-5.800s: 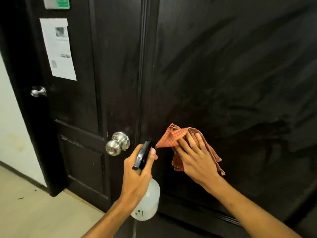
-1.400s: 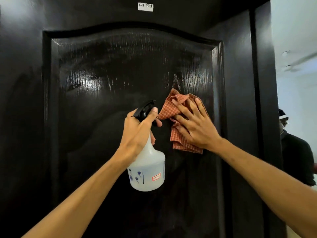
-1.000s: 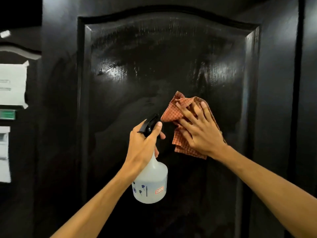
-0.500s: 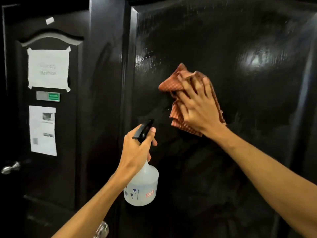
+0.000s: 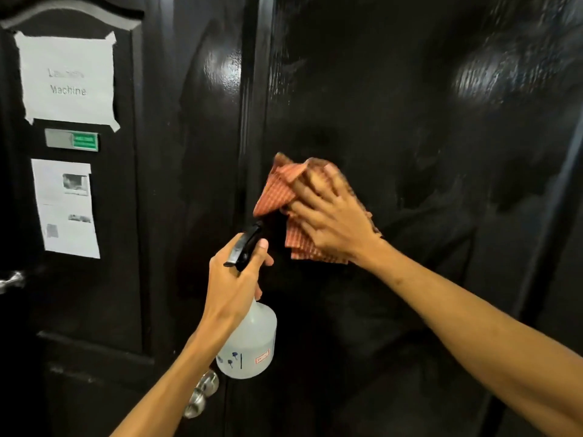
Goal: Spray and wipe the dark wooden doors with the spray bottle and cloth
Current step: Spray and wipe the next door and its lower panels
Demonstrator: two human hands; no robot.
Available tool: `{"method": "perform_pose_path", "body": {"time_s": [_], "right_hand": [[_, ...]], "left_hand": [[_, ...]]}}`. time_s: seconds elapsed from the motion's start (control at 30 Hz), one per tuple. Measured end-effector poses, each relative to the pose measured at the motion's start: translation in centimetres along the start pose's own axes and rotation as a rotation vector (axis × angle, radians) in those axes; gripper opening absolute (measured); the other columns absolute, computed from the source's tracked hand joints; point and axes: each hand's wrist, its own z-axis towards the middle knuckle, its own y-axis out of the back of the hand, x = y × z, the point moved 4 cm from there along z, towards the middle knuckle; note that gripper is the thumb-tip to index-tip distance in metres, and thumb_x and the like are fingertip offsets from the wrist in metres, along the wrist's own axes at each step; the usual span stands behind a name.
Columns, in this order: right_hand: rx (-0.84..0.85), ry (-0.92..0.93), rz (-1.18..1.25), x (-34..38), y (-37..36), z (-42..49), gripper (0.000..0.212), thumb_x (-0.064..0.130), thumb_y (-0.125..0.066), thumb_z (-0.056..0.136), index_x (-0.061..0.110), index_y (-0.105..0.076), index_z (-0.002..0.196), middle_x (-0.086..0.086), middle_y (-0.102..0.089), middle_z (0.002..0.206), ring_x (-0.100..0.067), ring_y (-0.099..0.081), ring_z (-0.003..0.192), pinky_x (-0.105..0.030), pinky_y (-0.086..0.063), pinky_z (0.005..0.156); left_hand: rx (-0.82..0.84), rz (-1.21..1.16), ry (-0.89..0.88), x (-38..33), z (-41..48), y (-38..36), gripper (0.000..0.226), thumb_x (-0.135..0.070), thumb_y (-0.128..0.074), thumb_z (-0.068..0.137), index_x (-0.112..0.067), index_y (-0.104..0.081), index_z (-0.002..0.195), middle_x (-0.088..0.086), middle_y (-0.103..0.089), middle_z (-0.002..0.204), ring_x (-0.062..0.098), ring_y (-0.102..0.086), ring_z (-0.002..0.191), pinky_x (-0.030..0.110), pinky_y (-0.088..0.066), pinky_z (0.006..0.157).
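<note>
Under the flat right hand (image 5: 336, 225) the cloth (image 5: 277, 190) is being swept left to the edge of the door (image 5: 426, 310) panel (blurred, probably mid-stroke); the spray bottle (image 5: 249, 342) is being gripped by the left hand (image 5: 232, 282).

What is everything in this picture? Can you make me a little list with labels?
Place: close to two dark wooden doors
Left hand: holds a cloudy white plastic spray bottle by its black trigger top
Right hand: presses an orange checked cloth flat on the right-hand door
Door surface: shiny and streaky
Left-hand door: taped white paper sign with "Machine" on it, printed sheet lower down
Bottom: round silver doorknob
</note>
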Motion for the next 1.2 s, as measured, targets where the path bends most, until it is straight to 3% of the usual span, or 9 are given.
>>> {"method": "perform_pose_path", "body": {"time_s": [0.13,0.2,0.27,0.4,0.6,0.7,0.8,1.0,1.2], "right_hand": [[-0.107,-0.658,-0.009,-5.8,2.7,-6.1,0.048,0.035,-0.049,0.105,0.023,-0.05,0.151,-0.008,-0.024,0.169,-0.04,-0.015,0.156,-0.06,-0.009,0.125],[-0.12,-0.836,-0.001,-3.7,2.5,-9.5,0.054,0.035,-0.043,0.107,0.023,-0.037,0.159,-0.013,-0.03,0.165,-0.044,-0.015,0.155,-0.064,-0.012,0.123],[0.005,-0.687,0.082,0.5,0.8,-10.9,0.058,0.03,-0.044,0.103,0.023,-0.035,0.16,-0.014,-0.035,0.163,-0.047,-0.018,0.153,-0.068,-0.013,0.122],[0.099,-0.301,0.07,0.3,0.3,-13.4,0.045,0.024,-0.048,0.092,0.019,-0.065,0.134,-0.011,-0.045,0.158,-0.04,-0.034,0.148,-0.06,-0.018,0.124],[-0.145,-1.031,0.153,-8.6,3.2,-19.3,0.053,0.022,-0.041,0.108,0.015,-0.034,0.16,-0.014,-0.023,0.168,-0.039,-0.006,0.157,-0.055,-0.005,0.128],[0.023,-0.754,0.18,-5.1,1.2,-20.3,0.063,0.024,-0.048,0.1,0.016,-0.032,0.161,-0.017,-0.029,0.164,-0.044,-0.014,0.155,-0.059,-0.007,0.126],[0.116,-0.44,0.113,-6.3,1.3,-22.4,0.051,0.025,-0.063,0.094,0.018,-0.055,0.144,-0.009,-0.028,0.168,-0.038,-0.02,0.155,-0.057,-0.014,0.126],[-0.156,-0.887,0.084,-17.5,4.1,-24.5,0.053,0.031,-0.043,0.109,0.02,-0.035,0.16,-0.013,-0.019,0.17,-0.037,-0.01,0.157,-0.052,-0.009,0.128],[-0.144,-0.922,0.133,-8.1,1.0,-32.5,0.053,0.027,-0.052,0.107,0.016,-0.041,0.157,-0.016,-0.022,0.168,-0.042,-0.013,0.156,-0.062,-0.018,0.124]], "left_hand": [[0.04,-0.042,-0.01,0.1,-0.1,-2.0,0.022,-0.028,-0.061,0.104,-0.01,-0.067,0.093,0.007,-0.073,0.088,0.026,-0.053,0.041,0.038,-0.05,0.048],[0.058,-0.061,-0.001,0.2,-0.3,-3.4,0.021,-0.027,-0.061,0.103,-0.01,-0.067,0.094,0.007,-0.073,0.089,0.027,-0.053,0.042,0.039,-0.049,0.048],[0.071,-0.065,0.007,0.4,-0.8,-4.5,0.019,-0.026,-0.061,0.104,-0.011,-0.068,0.096,0.007,-0.073,0.088,0.027,-0.053,0.042,0.036,-0.048,0.048],[0.094,-0.056,0.0,0.6,-2.2,-7.8,0.018,-0.025,-0.061,0.104,-0.011,-0.068,0.096,0.008,-0.072,0.088,0.033,-0.054,0.042,0.032,-0.048,0.046],[0.119,-0.068,-0.004,0.1,-3.7,-13.0,0.022,-0.028,-0.06,0.104,-0.012,-0.068,0.091,0.01,-0.071,0.088,0.031,-0.055,0.042,0.039,-0.049,0.047],[0.13,-0.081,-0.002,0.0,-4.5,-15.4,0.019,-0.027,-0.06,0.104,-0.011,-0.068,0.095,0.015,-0.068,0.085,0.043,-0.053,0.046,0.042,-0.047,0.045],[0.151,-0.08,-0.009,-0.2,-5.3,-17.8,0.019,-0.027,-0.06,0.104,-0.011,-0.067,0.097,0.015,-0.068,0.083,0.044,-0.053,0.047,0.043,-0.047,0.046],[0.17,-0.084,0.012,-0.6,-6.3,-22.2,0.019,-0.027,-0.06,0.104,-0.011,-0.067,0.097,0.009,-0.071,0.088,0.03,-0.054,0.045,0.038,-0.048,0.047],[0.164,-0.061,0.037,0.0,-8.4,-23.9,0.021,-0.025,-0.06,0.105,-0.009,-0.065,0.091,0.014,-0.069,0.085,0.035,-0.052,0.043,0.043,-0.046,0.046]]}}
